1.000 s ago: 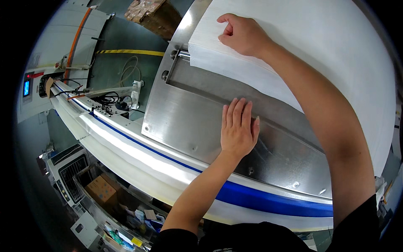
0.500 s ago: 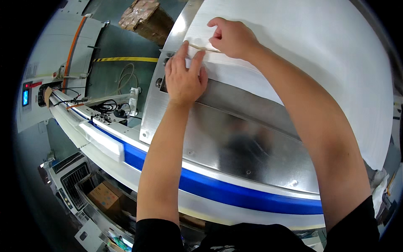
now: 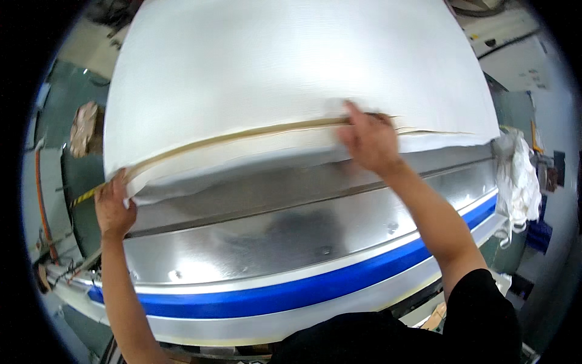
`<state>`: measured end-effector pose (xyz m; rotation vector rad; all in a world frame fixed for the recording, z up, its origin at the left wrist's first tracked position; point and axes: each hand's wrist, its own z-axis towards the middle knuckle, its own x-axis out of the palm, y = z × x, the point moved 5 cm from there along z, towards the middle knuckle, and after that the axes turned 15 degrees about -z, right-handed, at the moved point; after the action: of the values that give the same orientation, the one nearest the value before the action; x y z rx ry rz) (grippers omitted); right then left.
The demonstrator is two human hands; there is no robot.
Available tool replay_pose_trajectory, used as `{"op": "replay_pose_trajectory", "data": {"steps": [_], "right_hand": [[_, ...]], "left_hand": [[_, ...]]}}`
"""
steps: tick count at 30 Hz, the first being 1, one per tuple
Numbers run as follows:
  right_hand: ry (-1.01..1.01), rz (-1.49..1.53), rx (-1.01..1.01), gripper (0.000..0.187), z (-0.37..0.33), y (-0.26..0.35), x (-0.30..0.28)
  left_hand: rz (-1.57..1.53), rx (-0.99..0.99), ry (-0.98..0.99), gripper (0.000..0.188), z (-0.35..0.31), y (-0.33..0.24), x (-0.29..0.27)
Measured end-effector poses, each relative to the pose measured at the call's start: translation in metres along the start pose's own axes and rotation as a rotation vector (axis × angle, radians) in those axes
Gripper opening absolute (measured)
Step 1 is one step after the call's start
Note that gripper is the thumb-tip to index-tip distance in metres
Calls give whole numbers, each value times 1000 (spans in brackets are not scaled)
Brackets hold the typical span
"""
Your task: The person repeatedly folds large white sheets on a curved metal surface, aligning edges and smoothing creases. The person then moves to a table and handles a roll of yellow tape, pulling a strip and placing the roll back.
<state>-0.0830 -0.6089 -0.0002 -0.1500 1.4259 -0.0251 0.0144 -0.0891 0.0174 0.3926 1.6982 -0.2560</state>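
Observation:
A broad white sheet, apparently fabric (image 3: 291,67), covers the metal bed in front of me. Along its near side runs a long tan slit or strip (image 3: 242,134), with a pale flap (image 3: 254,148) below it. My left hand (image 3: 115,206) is at the sheet's near left corner, its thumb and fingers closed about the edge there. Over the right part of the tan strip is my right hand (image 3: 373,139), smeared by motion. One finger of it points up and left; whether it grips the edge cannot be made out.
A polished metal plate (image 3: 242,242) lies between the sheet and a blue band (image 3: 273,297) along the machine's front. Crumpled white material (image 3: 518,182) hangs at the right end. A brown wrapped box (image 3: 88,128) stands on the floor at the left.
My view has swung right, bringing the sheet's whole near side into sight. My right hand has moved far right along the strip, which now shows wider; my left hand remains near the left corner.

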Motion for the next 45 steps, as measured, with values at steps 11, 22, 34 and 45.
{"op": "replay_pose_trajectory", "data": {"steps": [11,22,34,45], "right_hand": [[240,-237,317,50,-131,-381,30],[666,-138,594,72,-235,-620,52],[594,-406,473,71,-246,-668,49],[403,-272,291,81,-345,-669,-99]], "left_hand": [[427,-47,330,35,29,141,74],[197,-206,181,31,38,163,66],[385,-307,287,41,7,72,-33],[221,-419,419,33,-48,4,-114]]}}
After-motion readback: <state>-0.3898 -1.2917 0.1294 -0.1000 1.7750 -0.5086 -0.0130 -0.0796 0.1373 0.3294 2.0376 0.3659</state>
